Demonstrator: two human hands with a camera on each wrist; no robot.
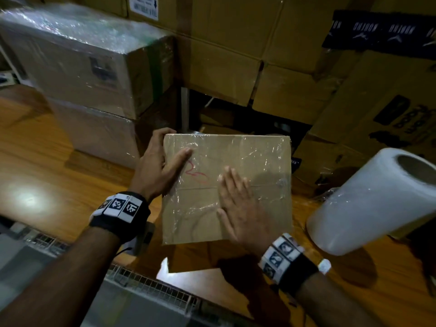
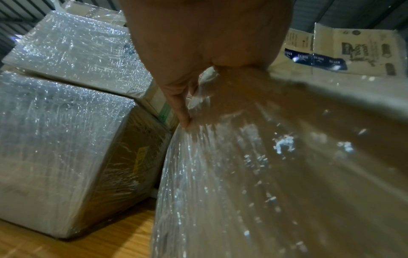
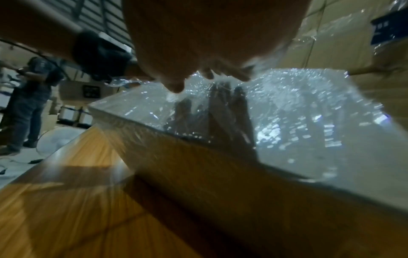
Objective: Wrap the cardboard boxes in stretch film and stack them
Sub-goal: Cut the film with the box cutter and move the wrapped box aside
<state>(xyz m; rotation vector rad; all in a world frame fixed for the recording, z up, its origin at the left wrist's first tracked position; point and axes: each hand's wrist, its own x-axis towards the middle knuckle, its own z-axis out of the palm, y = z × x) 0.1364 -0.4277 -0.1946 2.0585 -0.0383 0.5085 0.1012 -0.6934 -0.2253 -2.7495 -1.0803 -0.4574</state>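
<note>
Head view: brown cardboard box with a clear film skin and a red scribble on top (image 1: 226, 187) sits on the orange-brown wooden counter (image 1: 54, 161), in front of the person; left hand (image 1: 162, 166) grips the box's left edge, thumb lying on the top face and fingers curled round the far corner, probably to steady or turn it; right hand (image 1: 238, 206) lies flat on the top with fingers straight and slightly apart, apparently pressing the film down so it clings. White roll of stretch film on a cardboard core (image 1: 372, 204) lies on its side just right of the box, within reach. Two film-wrapped cardboard boxes stacked one on the other (image 1: 94, 90) stand at far left; likely the finished stack. Plain brown cartons (image 1: 259, 55) are piled behind; black tape with white lettering, too blurred to read; white barcode label at top, unreadable.

Left wrist view: left hand's thumb (image 2: 181, 111) touches the crinkled film at the box edge (image 2: 276, 165); stacked wrapped boxes beside it; a printed carton beyond, text illegible.

Right wrist view: fingertips (image 3: 234, 74) rest on glinting film over the box top (image 3: 309, 125); a person stands in the far background (image 3: 28, 104).
</note>
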